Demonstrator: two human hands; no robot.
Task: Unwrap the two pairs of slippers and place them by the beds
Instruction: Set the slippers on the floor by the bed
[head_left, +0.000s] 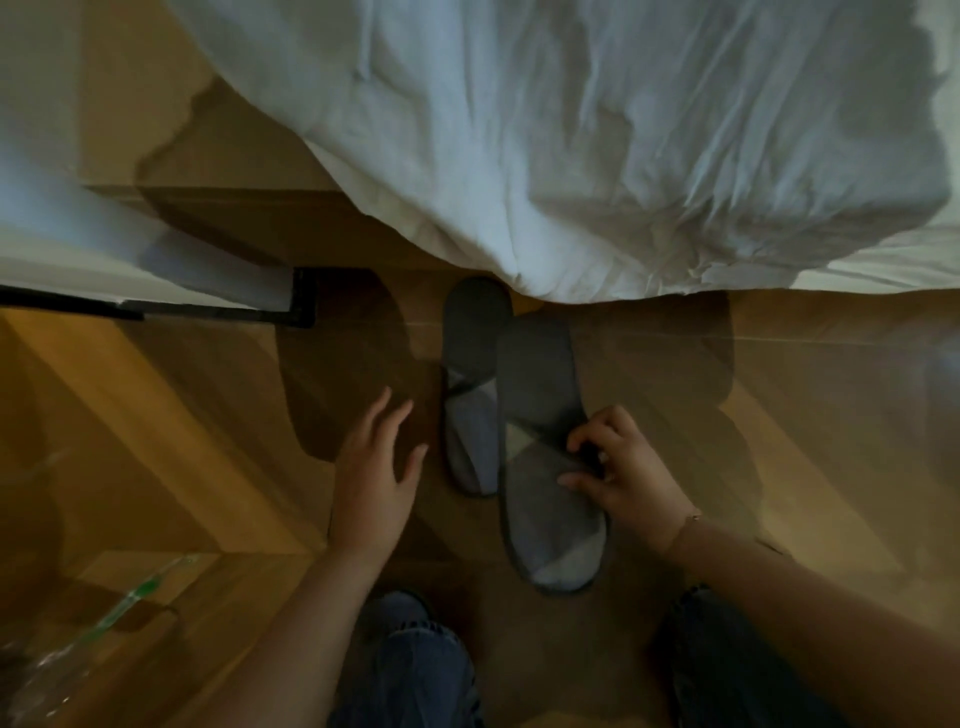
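The step in hand appears to be the placing of one unwrapped pair of grey slippers on the wooden floor (156, 415) beside the bed. The landmark is the white duvet (571, 156) hanging over the bed edge. The far slipper (475, 358) is lying flat on the floor, its heel end just under the duvet's lowest fold. The near slipper (545, 447) is lying directly beside it, overlapping its edge and set further from the duvet. The right hand (628, 473) is pinching the cross strap of the near slipper between thumb and fingers. The left hand (376, 467) is hovering with fingers spread, on the side of the far slipper away from the near one, holding nothing. Clear plastic wrapping (78, 649) is lying on the floor well away from the duvet, toward the person's left. The next move likely calls for sliding the near slipper level with the far one, then releasing the strap. The second pair is not in view.
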